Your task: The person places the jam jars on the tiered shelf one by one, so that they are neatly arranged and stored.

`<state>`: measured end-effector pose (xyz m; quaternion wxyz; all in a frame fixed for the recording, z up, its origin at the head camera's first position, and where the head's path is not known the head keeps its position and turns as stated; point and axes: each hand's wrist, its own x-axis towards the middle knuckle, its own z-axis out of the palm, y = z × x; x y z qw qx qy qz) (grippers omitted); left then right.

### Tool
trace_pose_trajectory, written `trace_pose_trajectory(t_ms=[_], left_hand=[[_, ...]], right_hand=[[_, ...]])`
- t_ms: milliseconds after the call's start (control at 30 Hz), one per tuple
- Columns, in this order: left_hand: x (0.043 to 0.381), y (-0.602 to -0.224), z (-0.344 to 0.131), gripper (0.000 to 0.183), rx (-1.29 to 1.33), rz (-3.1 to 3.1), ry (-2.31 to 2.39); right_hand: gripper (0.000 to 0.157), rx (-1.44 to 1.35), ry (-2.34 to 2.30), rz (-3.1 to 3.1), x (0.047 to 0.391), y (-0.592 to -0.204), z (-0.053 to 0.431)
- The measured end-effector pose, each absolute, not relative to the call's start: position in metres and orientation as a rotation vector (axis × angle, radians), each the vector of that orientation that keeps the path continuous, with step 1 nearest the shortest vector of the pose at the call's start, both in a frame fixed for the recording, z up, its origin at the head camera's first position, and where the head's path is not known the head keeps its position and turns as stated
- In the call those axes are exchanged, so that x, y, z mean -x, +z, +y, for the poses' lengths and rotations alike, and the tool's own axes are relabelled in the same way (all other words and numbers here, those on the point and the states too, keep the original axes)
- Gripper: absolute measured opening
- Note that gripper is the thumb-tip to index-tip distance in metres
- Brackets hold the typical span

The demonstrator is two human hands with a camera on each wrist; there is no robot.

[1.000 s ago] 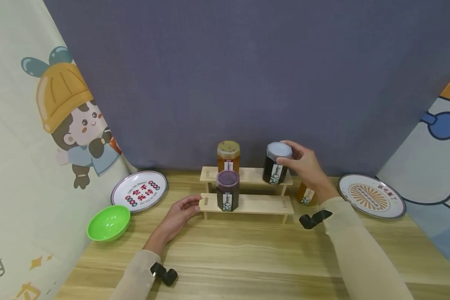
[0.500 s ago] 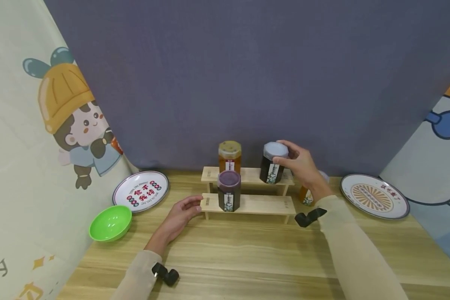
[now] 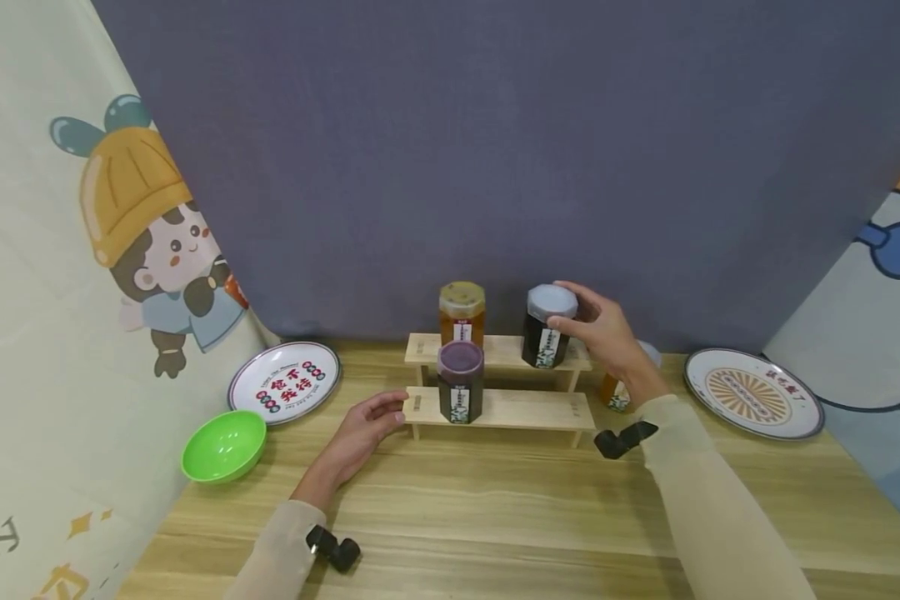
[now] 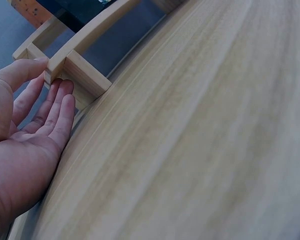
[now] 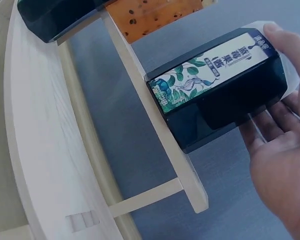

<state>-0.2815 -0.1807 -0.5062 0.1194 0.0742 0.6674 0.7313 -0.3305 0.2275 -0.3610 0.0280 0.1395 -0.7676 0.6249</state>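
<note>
Right hand (image 3: 604,331) fingers grasping pale-lidded jar (image 3: 542,340), now slightly further inward on upper shelf (image 3: 504,352), seemingly being positioned; left hand (image 3: 362,429) fingers pinching lower shelf (image 3: 528,408)

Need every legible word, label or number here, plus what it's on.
"蓝莓果酱": label of the dark jar in the right hand; its smaller print is blurred.
"食不我待" (likely): left plate; fine print unreadable.
"吃饭了": right plate; character before it unclear.
"KY": left wall cloth.
Too small or blurred: labels on the purple-lidded jar and amber jar, marks on the wooden shelves.
No legible numbers.
</note>
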Motion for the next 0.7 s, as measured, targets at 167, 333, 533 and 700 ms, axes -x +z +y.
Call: trace_pose_trajectory(t_ms=[167,333,533,700], left_hand=[[0.283,-0.506,-0.179,0.049,-0.217,1.951,2.14],[0.283,-0.506,-0.18,0.049,-0.224,1.955,2.145],[0.282,-0.507,-0.18,0.049,-0.234,1.963,2.136],[0.281,-0.507,-0.18,0.048,-0.219,1.972,2.138]], right_hand=[[0.076,-0.38,1.908,-2.376,0.323,-0.367,0.234],[0.075,-0.336,1.873,-2.352,0.321,-0.374,0.233],[0.075,-0.346,1.839,-2.364,0.322,-0.375,0.232],[0.075,-0.333,1.828,-2.378,0.321,-0.376,0.232]])
